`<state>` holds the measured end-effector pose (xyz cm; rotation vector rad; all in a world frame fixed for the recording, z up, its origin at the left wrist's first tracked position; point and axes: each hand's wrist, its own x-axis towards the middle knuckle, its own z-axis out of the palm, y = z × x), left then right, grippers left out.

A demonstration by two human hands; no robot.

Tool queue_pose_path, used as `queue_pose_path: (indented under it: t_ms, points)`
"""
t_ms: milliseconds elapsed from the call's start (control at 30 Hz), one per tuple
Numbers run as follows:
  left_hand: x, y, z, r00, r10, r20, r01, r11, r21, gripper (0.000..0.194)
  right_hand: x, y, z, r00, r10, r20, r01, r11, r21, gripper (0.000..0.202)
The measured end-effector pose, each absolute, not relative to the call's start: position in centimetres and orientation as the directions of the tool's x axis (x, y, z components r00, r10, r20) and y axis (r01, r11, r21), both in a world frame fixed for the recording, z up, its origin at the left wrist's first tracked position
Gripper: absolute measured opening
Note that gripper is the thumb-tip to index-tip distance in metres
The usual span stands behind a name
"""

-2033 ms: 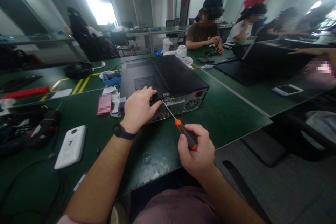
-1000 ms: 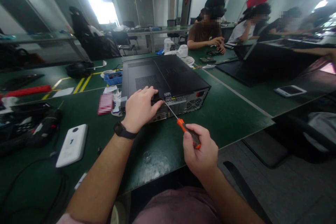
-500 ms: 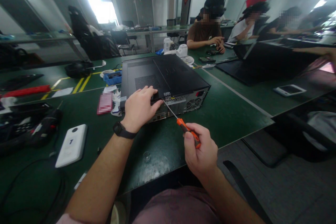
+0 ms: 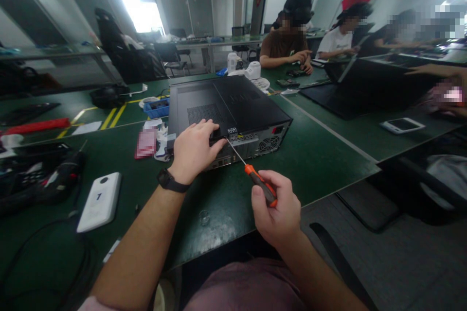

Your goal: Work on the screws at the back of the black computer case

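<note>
A black desktop computer case (image 4: 251, 99) lies on its side on the green table, its back panel towards me. My left hand (image 4: 197, 146) rests open on the near edge of the case, fingers lying over the perforated vent. Its thumb points along the edge, close to the screwdriver's tip. In my right hand (image 4: 279, 209) is a screwdriver (image 4: 260, 184) with an orange and grey handle, the fingers wrapped around it. Its thin shaft slants up to the left and the tip meets the top of the back panel; a screw there is too small to make out.
Left of the case are a blue tray (image 4: 156, 108) of small parts, a red packet (image 4: 146, 143) and a white phone-like device (image 4: 100, 201). Black tools (image 4: 54, 175) lie farther left. A white phone (image 4: 403, 125) lies to the right. Co-workers sit across the table.
My right hand has shifted its grip, the thumb moving slightly left, and the screwdriver's handle has turned a little. My left hand and the case stay put.
</note>
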<state>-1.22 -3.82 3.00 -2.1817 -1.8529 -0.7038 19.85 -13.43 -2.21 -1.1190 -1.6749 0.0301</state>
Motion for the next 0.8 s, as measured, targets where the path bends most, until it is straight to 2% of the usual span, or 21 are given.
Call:
queue_pose_path:
  t_ms: [167, 367, 567, 667, 800]
  points:
    - [-1.16, -3.85, 3.06, 0.116, 0.867, 0.484, 0.966, -0.212, 0.149, 0.038, 19.82, -13.14, -1.99, -0.031, 0.619, 0.785, 0.596, 0.642, -0.483, 0.027]
    - [-1.22, -3.81, 2.96, 0.112, 0.868, 0.484, 0.967, -0.208, 0.150, 0.038, 19.92, -13.01, -1.95, 0.008, 0.639, 0.770, 0.657, 0.577, -0.485, 0.016]
    - [-1.16, -3.85, 2.99, 0.117, 0.864, 0.490, 0.965, -0.215, 0.148, 0.038, 19.77, -13.22, -1.71, -0.004, 0.623, 0.782, 0.650, 0.596, -0.472, 0.025]
    - [-1.21, -3.82, 2.92, 0.121, 0.861, 0.495, 0.966, -0.218, 0.143, 0.038, 19.74, -13.09, -1.76, -0.004, 0.604, 0.797, 0.672, 0.592, -0.445, 0.020]
    - [-1.29, -3.73, 2.80, 0.122, 0.862, 0.493, 0.967, -0.215, 0.137, 0.037, 19.89, -12.89, -1.87, 0.001, 0.628, 0.778, 0.659, 0.585, -0.473, 0.018]
